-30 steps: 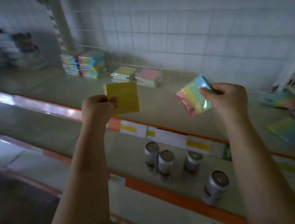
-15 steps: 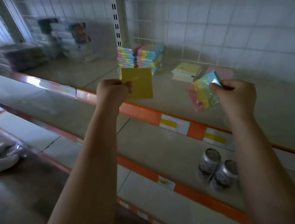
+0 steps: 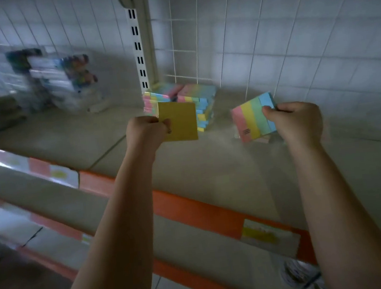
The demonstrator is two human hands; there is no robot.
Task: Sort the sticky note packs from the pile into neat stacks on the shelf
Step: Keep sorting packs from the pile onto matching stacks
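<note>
Both packs nearer the stacks (image 3: pixel 180 105)

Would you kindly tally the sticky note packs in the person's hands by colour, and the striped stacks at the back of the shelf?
Plain yellow packs in hand: 1, the yellow pack in the left hand
Striped packs in hand: 1, the rainbow pack in the right hand
Striped stacks on the shelf: 2, the rainbow stacks
Total: 4

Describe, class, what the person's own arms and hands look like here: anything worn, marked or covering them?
Both forearms are bare up to the bottom edge of the picture: no sleeves show. The left hand and the right hand wear no gloves, and no watch, ring or bracelet can be seen. No markings are visible on either arm.
</note>
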